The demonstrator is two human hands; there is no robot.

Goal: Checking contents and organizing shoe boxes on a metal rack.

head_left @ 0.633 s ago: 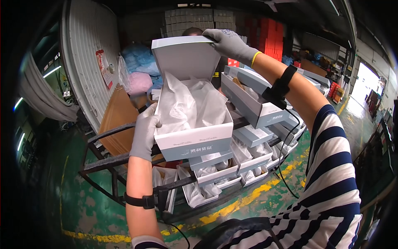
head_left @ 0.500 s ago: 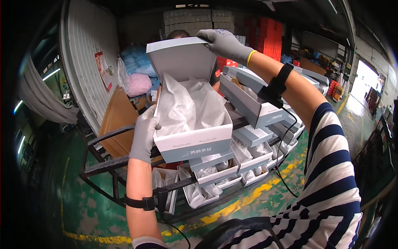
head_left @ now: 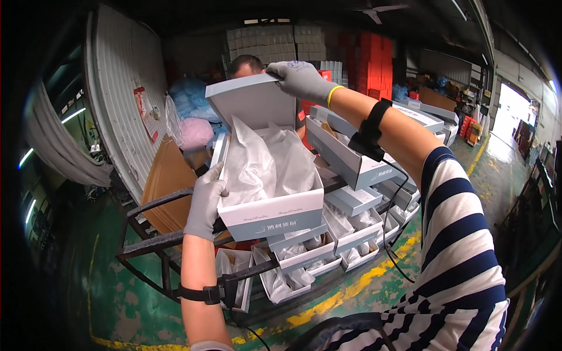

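Note:
In front of me is a white and grey-blue shoebox (head_left: 275, 219), its hinged lid (head_left: 252, 105) raised. White tissue paper (head_left: 252, 161) fills it and hides whatever lies beneath. My left hand (head_left: 205, 199), in a grey glove, grips the box's left side wall, thumb over the rim. My right hand (head_left: 304, 81), gloved alike, pinches the top edge of the lid and holds it up. Close to the right of this box, another open shoebox (head_left: 357, 155) stands on the rack.
A black metal rack (head_left: 158, 243) carries several more shoeboxes (head_left: 351, 225) with tissue in them. A person (head_left: 246, 65) is behind the raised lid. Cardboard (head_left: 167, 187) leans at the left, near a pink bag (head_left: 196, 133). Red boxes (head_left: 374, 64) are stacked at the back.
The lid and my right hand have come slightly lower and to the left in view. More of the person behind shows. Both hands keep their hold.

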